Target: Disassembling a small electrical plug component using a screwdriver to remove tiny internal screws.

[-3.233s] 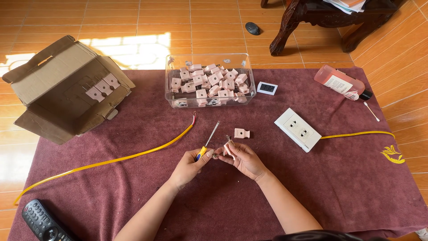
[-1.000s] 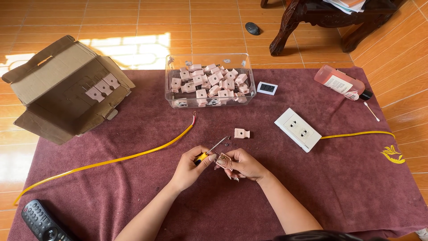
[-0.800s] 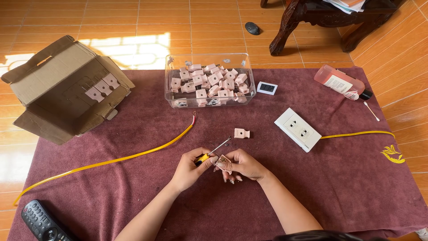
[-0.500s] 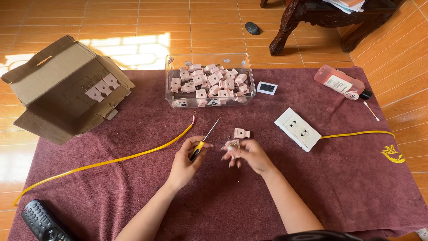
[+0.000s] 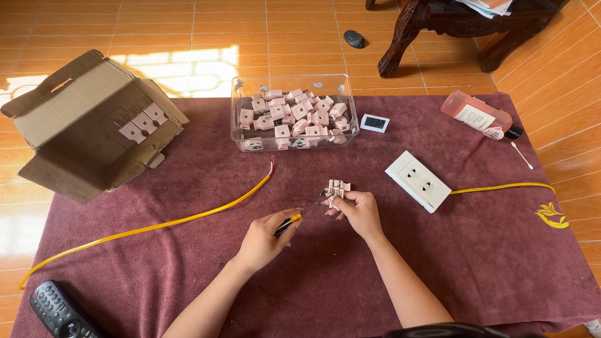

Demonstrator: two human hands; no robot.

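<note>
Left hand [image 5: 263, 236] grips a small yellow-handled screwdriver [image 5: 300, 215], its tip at the pink socket module [image 5: 338, 188] pinched by the right hand [image 5: 358, 211], mid-cloth. Bare maroon cloth [image 5: 501, 263] all around them; clear bin [image 5: 294, 112] beyond, white outlet [image 5: 417, 181] just right, orange tile floor [image 5: 188, 31].

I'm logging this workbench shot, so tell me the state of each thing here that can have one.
Cardboard box: open, tipped on its side.
Clear bin: lidless, holding pink parts.
Pink bottle: lying down, capped.
Left hand: gripping the screwdriver.
Right hand: pinching the pink socket piece.
White outlet: face up, nothing plugged in.
</note>
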